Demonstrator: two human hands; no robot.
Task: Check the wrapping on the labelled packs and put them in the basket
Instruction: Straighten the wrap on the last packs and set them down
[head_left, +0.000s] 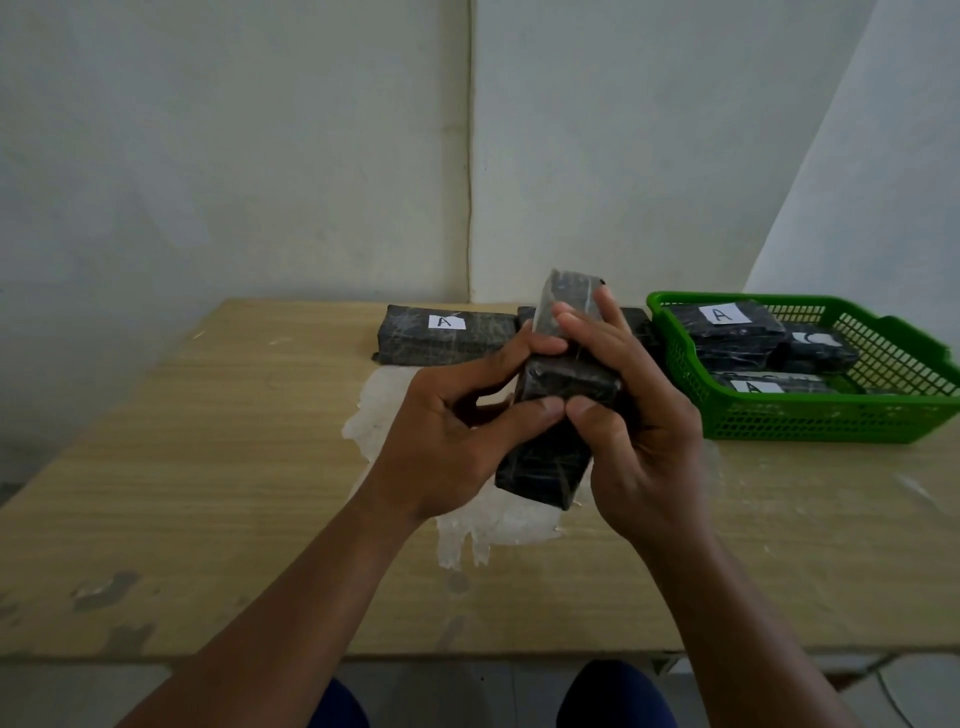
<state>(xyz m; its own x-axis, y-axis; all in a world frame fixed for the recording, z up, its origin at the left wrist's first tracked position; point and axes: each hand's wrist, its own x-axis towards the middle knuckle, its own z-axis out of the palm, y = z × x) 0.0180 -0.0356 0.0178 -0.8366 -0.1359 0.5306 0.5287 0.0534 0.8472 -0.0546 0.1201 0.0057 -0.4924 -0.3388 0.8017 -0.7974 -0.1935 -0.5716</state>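
Knees in dark blue cloth show at 6 o'clock, below the near edge of the wooden table. Both forearms reach up from the bottom of the view to the centre, where the two hands hold one black wrapped pack above the table, long axis tilted, its upper end leaning away toward 12 o'clock and its lower end toward the person. Left hand: fingers curled round the pack's left side, thumb pressed on the near face about midway along. Right hand: fingers curled over the upper right part of the pack, thumb on the near face, its tip touching or just beside the left thumb's tip. No label is visible on the held pack's exposed faces; shiny clear wrap shows along its upper end. Beneath the hands, a pale patch where the table's surface is worn or peeled. At 11 o'clock from the hands, a second black pack lies flat near the far table edge, white label marked "A" facing up. Another dark pack lies behind the hands, mostly hidden; label cannot be told. At 2 o'clock, a green mesh basket sits on the table, holding several black packs: one on top labelled "A", one at the near side labelled "A", one further right with a white label partly seen. White wall behind.
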